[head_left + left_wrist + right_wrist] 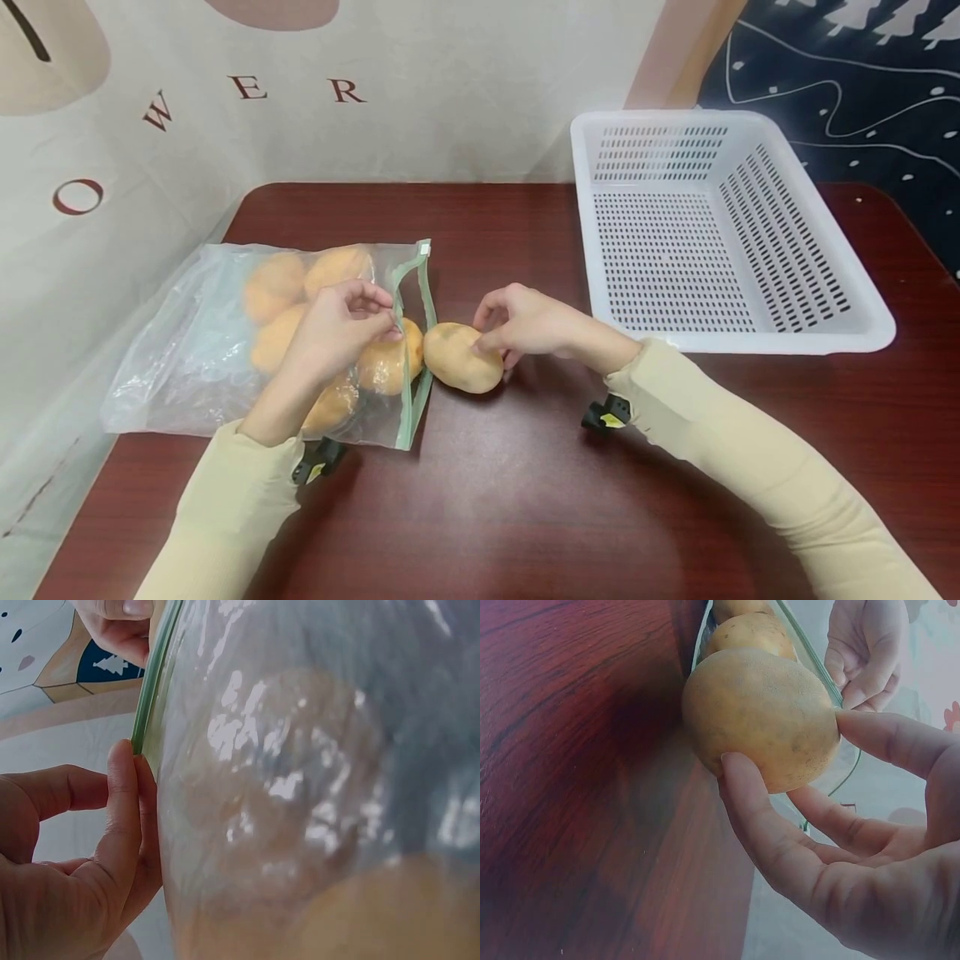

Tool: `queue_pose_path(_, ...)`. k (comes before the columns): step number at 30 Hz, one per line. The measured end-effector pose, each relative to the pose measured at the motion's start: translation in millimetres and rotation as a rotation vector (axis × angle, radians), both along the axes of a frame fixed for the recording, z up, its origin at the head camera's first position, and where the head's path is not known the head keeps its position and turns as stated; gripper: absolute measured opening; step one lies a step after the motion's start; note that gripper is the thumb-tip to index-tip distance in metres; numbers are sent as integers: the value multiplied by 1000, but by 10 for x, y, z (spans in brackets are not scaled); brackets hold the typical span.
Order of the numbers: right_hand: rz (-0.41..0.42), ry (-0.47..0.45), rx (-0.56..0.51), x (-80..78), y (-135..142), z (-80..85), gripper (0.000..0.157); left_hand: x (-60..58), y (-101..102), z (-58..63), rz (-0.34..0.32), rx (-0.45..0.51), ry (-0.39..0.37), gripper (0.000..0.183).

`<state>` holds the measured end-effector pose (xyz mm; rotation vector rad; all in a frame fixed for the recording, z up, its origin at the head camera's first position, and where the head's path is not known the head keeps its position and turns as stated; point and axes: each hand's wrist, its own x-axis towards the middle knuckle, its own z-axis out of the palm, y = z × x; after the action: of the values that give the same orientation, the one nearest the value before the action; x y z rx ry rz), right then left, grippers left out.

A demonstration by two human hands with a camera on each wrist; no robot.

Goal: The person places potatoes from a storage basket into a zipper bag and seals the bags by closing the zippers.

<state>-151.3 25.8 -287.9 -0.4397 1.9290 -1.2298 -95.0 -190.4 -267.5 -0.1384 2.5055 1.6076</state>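
A clear zip bag (pixel 187 350) with a green zip edge lies on its side, its mouth facing right, with several potatoes (pixel 277 337) inside. My left hand (pixel 333 329) pinches the upper zip edge near the middle of the mouth; in the left wrist view its fingertips (pixel 124 761) are right at the green strip. My right hand (pixel 528 321) grips a potato (pixel 461 358) between thumb and fingers, just outside the mouth. In the right wrist view that potato (pixel 761 720) lines up with others inside the bag behind it.
A white perforated plastic basket (pixel 600 283) stands at the back right of the dark red wooden table (pixel 525 517). Behind the table hangs a pale cloth (pixel 465 100) with printed letters, and a dark patterned cloth (pixel 862 108) hangs at the right.
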Motion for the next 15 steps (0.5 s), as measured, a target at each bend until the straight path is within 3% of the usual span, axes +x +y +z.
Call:
queue_pose_path(6,-7,-7,-50,-12,-79,-26,20,-3,17,-20,6,42,10,16)
queue_pose_path(15,-36,-27,-88,-40,-182,-51,22,13,20,-15,7,-29,7,18)
